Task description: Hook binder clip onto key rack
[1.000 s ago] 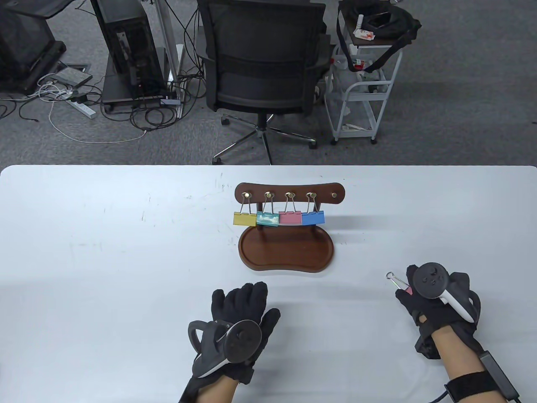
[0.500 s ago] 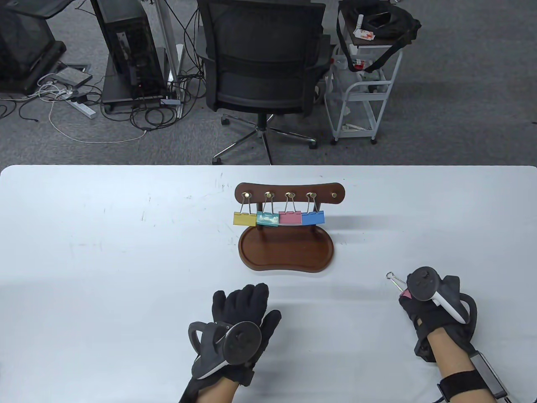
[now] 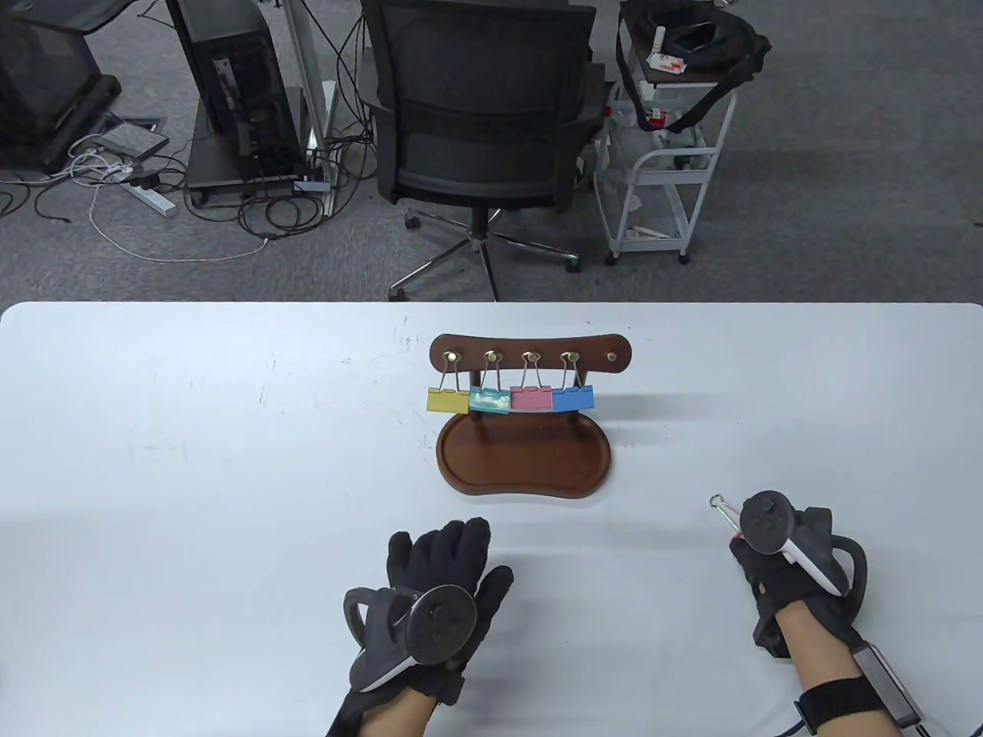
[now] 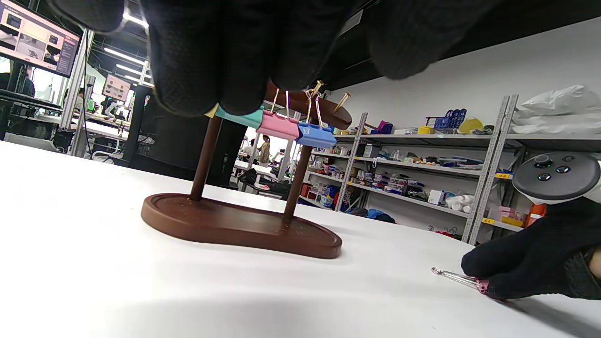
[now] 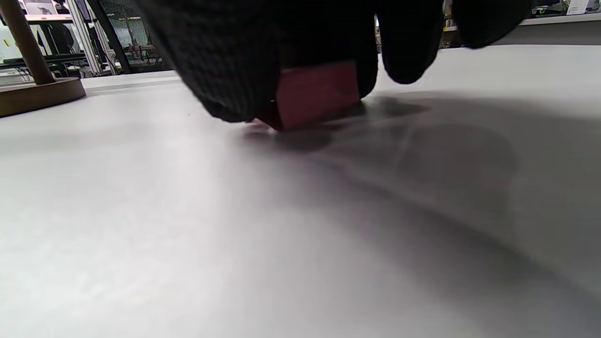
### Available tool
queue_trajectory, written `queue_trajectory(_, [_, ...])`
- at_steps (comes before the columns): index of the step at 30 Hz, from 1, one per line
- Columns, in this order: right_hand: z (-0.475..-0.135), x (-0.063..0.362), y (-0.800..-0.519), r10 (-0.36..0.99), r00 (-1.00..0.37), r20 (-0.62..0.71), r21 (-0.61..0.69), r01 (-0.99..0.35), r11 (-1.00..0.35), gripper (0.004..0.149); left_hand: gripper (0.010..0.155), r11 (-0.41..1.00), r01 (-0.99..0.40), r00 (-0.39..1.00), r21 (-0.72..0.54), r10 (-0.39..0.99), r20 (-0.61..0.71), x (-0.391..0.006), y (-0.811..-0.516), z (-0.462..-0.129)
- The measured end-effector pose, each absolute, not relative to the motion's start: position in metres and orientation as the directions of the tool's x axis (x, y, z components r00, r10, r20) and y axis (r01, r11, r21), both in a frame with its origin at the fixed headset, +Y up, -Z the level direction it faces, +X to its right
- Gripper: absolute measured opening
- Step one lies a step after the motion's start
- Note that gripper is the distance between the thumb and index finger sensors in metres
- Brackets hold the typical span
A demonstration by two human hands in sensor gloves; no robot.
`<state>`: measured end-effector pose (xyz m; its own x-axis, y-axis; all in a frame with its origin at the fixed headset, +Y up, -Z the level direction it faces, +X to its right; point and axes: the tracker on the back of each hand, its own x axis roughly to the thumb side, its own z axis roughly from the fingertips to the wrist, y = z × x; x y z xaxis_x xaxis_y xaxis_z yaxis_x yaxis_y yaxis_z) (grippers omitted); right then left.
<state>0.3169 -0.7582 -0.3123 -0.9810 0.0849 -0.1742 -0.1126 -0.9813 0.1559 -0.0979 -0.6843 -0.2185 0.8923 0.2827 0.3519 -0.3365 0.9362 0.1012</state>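
The brown wooden key rack [image 3: 531, 351] stands mid-table on its tray base [image 3: 524, 464]. Yellow, teal, pink and blue clips hang on four of its hooks, and the rightmost hook [image 3: 612, 357] is bare. The rack also shows in the left wrist view [image 4: 244, 225]. My right hand [image 3: 749, 541] grips a dark red binder clip [image 5: 314, 91] low at the table surface, right of the rack. The clip's wire handle [image 3: 723, 508] points up-left, and it shows in the left wrist view too [image 4: 453, 277]. My left hand [image 3: 445, 541] rests flat and empty in front of the rack.
The white table [image 3: 192, 461] has its far edge behind the rack. An office chair [image 3: 480, 115] and a white cart [image 3: 664, 161] stand on the floor beyond it. Nothing lies between my right hand and the rack.
My right wrist has swung inward and the tracker has turned, while the clip's handle stays at nearly the same spot. The left hand has not moved.
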Motion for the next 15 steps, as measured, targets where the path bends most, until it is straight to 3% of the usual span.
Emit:
queue_trajectory(7, [-0.310, 0.316, -0.751, 0.124, -0.980, -0.157, 0.108, -0.141, -0.984, 0.071, 0.070, 0.936, -0.340, 0.893, 0.095, 0.290, 0.345, -0.098, -0.684, -0.219])
queue_trajectory(15, [-0.303, 0.310, -0.724, 0.197, -0.976, -0.093, 0.028, -0.200, -0.979, 0.072, 0.070, 0.935, -0.341, 0.894, 0.095, 0.291, 0.340, -0.098, -0.684, -0.219])
